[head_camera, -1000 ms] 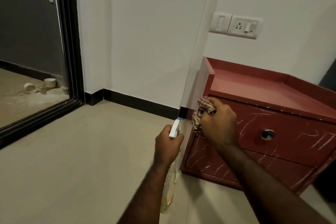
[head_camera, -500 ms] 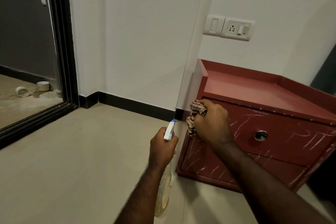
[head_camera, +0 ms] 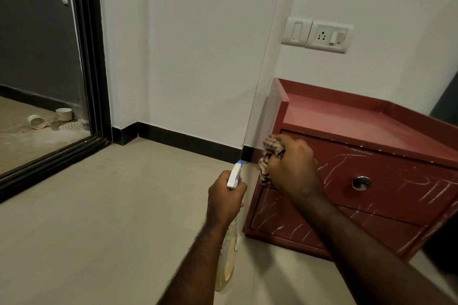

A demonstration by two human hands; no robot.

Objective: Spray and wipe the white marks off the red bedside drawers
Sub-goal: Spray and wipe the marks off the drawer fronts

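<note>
The red bedside drawers (head_camera: pixel 386 195) stand against the white wall at the right, with white scratch-like marks across both drawer fronts and a round metal knob (head_camera: pixel 361 183) on the upper one. My right hand (head_camera: pixel 292 168) grips a bunched checked cloth (head_camera: pixel 271 153) and presses it on the upper drawer's left end. My left hand (head_camera: pixel 225 199) holds a spray bottle (head_camera: pixel 229 255) of yellowish liquid by its neck, its white and blue nozzle (head_camera: pixel 235 174) pointing up, left of the drawers.
A switch and socket plate (head_camera: pixel 318 34) is on the wall above the drawers. A black-framed doorway (head_camera: pixel 86 57) at the left opens onto a floor with white pipe caps (head_camera: pixel 49 117) and a drain. Beige tiled floor (head_camera: pixel 111 205) spreads in front.
My right hand with the cloth has shifted slightly along the upper drawer's left end. The view has moved a little; the left hand keeps the bottle in the same place.
</note>
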